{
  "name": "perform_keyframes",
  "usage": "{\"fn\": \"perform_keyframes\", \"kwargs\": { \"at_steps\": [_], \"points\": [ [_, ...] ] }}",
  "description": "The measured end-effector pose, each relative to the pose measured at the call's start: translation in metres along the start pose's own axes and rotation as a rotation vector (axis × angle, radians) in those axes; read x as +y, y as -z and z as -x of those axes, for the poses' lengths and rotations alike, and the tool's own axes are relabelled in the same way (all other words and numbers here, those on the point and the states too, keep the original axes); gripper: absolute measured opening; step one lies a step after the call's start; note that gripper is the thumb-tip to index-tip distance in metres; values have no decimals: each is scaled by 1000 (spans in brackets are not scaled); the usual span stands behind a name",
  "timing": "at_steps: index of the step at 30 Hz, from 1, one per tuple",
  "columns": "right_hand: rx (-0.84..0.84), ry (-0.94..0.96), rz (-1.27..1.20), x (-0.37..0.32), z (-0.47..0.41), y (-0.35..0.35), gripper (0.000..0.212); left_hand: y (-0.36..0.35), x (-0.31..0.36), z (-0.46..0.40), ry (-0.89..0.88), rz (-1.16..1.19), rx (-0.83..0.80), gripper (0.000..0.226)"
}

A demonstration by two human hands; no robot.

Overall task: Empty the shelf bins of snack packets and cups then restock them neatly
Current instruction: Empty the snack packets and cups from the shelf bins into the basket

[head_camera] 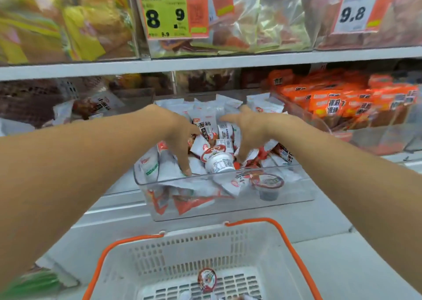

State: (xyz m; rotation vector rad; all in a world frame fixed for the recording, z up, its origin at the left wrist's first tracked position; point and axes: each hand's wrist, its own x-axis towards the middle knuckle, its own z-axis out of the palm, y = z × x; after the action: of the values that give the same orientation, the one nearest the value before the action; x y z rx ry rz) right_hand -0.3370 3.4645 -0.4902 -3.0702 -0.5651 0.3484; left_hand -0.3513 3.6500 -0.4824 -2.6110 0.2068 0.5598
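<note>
A clear plastic bin (228,210) juts out from the shelf, heaped with white and red snack packets (205,126). A white cup with a red lid (218,160) lies on its side among them. Another cup with a dark lid (268,185) sits at the bin's front right. My left hand (178,135) reaches down into the bin, fingers spread, fingertips touching packets at the left. My right hand (249,128) hovers over the pile with fingers spread downward, holding nothing. Below, a white basket with orange handles (178,254) holds one cup (206,279).
To the right lies a bin of orange packets (342,103), to the left a bin of dark snacks (34,103). The upper shelf (205,65) carries bagged snacks behind price tags (169,14) reading 8.9 and 9.8. Grey floor surrounds the basket.
</note>
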Motion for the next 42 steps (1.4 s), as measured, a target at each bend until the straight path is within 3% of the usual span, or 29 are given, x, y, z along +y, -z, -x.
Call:
{"fn": "perform_keyframes", "kwargs": {
  "at_steps": [4, 8, 12, 15, 17, 21, 23, 32, 35, 38, 42],
  "points": [
    [-48, -46, 118, -8, -10, -3, 128, -1, 4, -10, 29, -160, 31, 130],
    [-58, -85, 171, -16, -16, -11, 137, -1, 1, -10, -52, -231, 109, 96],
    [-32, -46, 88, -17, -16, -4, 124, -2, -8, -5, -73, -168, 230, 61],
    [-48, -26, -71, -10, -16, 2, 113, -3, -14, 0, -95, -55, 292, 53],
    [-66, -43, 0, -12, -14, -1, 117, -5, -17, 2, -101, -23, 281, 46],
    [-46, -77, 213, -25, -23, -14, 129, -4, -10, 8, -90, -37, 133, 74],
    [-12, -62, 208, -25, -28, -15, 126, -3, -7, 9, -100, -43, 136, 73],
    [131, 37, -93, 7, -15, 6, 53, -10, -21, 21, -101, 211, 439, 55],
    [104, 18, -205, 17, -10, 8, 55, -12, -28, 25, -103, 233, 564, 50],
    [32, 15, -72, 9, -15, -7, 80, -7, -34, 34, -103, 270, 652, 42],
    [139, 6, 155, -15, -26, -18, 53, 1, -40, 52, -114, 285, 709, 39]
  ]
}}
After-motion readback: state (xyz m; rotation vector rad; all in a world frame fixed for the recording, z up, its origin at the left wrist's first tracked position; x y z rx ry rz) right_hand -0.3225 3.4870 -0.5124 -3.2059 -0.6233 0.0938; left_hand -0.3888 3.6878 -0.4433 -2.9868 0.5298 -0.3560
